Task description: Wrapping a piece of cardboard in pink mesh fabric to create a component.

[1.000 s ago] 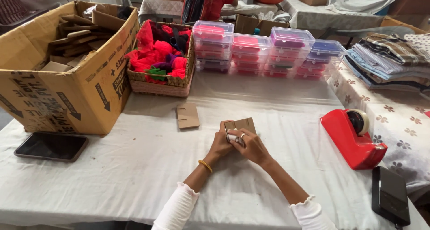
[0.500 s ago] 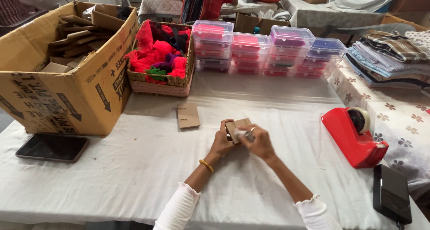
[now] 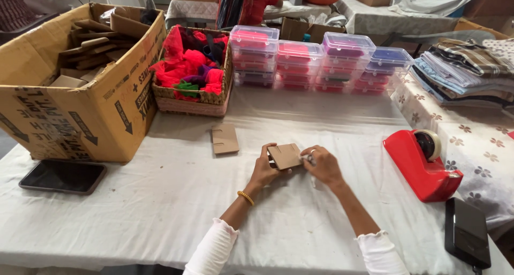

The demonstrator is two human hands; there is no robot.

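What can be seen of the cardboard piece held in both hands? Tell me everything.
The cardboard piece is a small, flat, roughly square card of plain brown board with narrow slits cut into its top edge. It is held slightly tilted just above the white tablecloth, the left hand gripping its left side and the right hand pinching its right edge. A similar card lies nearby.

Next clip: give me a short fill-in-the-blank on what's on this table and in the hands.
1. Both hands hold a small piece of ____ above the white tablecloth.
2. The tape dispenser at the person's right is ____ in colour.
3. The dark phone lies in front of the large cardboard ____.
4. The wicker basket holds red, purple and green ____.

Missing words: cardboard; red; box; fabric
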